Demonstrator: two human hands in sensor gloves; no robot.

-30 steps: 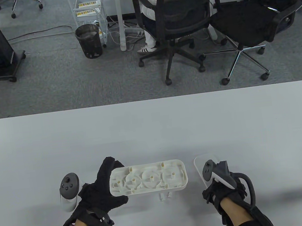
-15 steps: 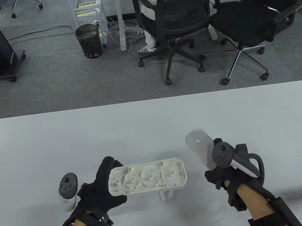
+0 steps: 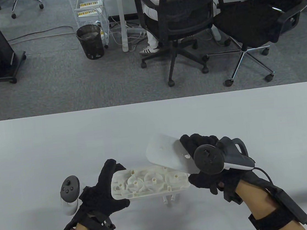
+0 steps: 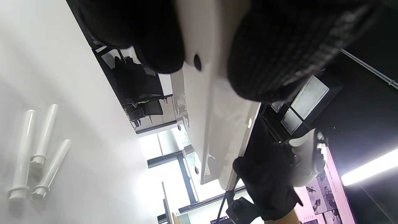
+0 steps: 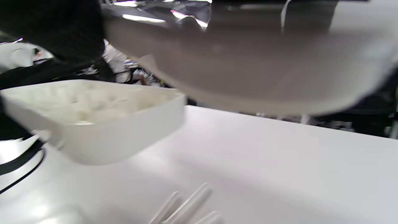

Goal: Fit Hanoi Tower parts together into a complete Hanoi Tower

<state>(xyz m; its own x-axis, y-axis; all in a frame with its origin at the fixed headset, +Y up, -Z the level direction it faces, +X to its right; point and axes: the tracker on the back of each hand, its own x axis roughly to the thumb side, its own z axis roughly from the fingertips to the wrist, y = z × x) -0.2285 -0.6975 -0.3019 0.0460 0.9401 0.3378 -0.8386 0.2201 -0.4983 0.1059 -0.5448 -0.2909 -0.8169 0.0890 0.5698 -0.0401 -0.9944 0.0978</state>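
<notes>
I had the ribbed base shell (image 3: pixel 150 182) of the Hanoi Tower gripped at its left end in my left hand (image 3: pixel 102 191), held up off the table (image 3: pixel 62 142) near its front edge with the hollow underside, its three round sockets showing, turned upward. My right hand (image 3: pixel 206 167) pinched the flat bottom cover plate (image 3: pixel 167 153) by its right end, thumb under and fingers over, and held it tilted above the shell's far right corner; from the table view the plate's lower edge overlapped the shell's rim, though I could not tell whether they touched. In the right wrist view the plate hung just above the open shell with a gap between them at that side. Three white pegs (image 4: pixel 34 155) lay loose on the table under the raised shell, close together, untouched. I judged the step in hand to be closing the base: laying the cover plate onto the shell's open underside. The next move called for swinging the plate round until its long axis matched the shell's, levelling it, lining its small holes up with the posts inside, and then pressing it down evenly while my left hand braced the shell. The pegs were not yet fitted, so most of the task was left
</notes>
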